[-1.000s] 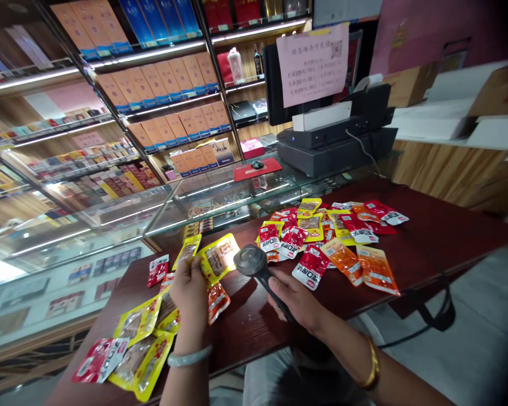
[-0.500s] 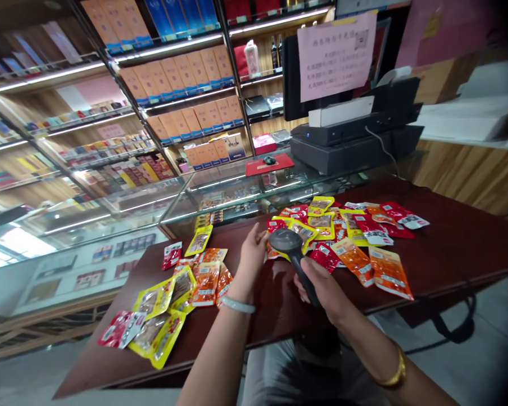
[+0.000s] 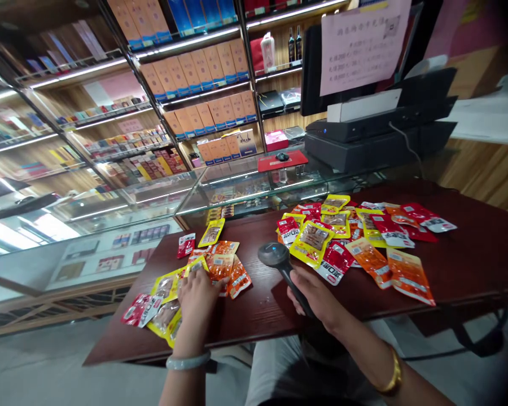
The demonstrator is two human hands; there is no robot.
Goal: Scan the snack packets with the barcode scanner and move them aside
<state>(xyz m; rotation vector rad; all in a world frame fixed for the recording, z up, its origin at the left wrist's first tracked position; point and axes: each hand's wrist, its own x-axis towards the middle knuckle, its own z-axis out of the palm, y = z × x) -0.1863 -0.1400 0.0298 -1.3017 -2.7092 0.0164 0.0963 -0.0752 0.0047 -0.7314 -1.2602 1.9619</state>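
My left hand (image 3: 198, 294) lies on a small pile of yellow, orange and red snack packets (image 3: 231, 273) at the left of the dark red table (image 3: 258, 318). Its fingers rest spread over the packets and grip nothing that I can see. My right hand (image 3: 317, 296) is closed round the handle of a black barcode scanner (image 3: 275, 256), whose head points toward the table's middle. Just beyond the scanner lies a yellow packet (image 3: 313, 239) at the near edge of a larger spread of packets (image 3: 376, 242) on the right.
A glass display counter (image 3: 237, 180) stands behind the table, with a red mouse pad (image 3: 281, 160) on it. A black till with a screen (image 3: 376, 132) and a pink paper notice (image 3: 359, 45) is at the back right. Shelves of boxed goods (image 3: 195, 67) fill the wall.
My left hand carried a yellow packet from the left pile past the scanner, left it on the right spread, and came back to the left pile. The scanner stayed in my right hand.
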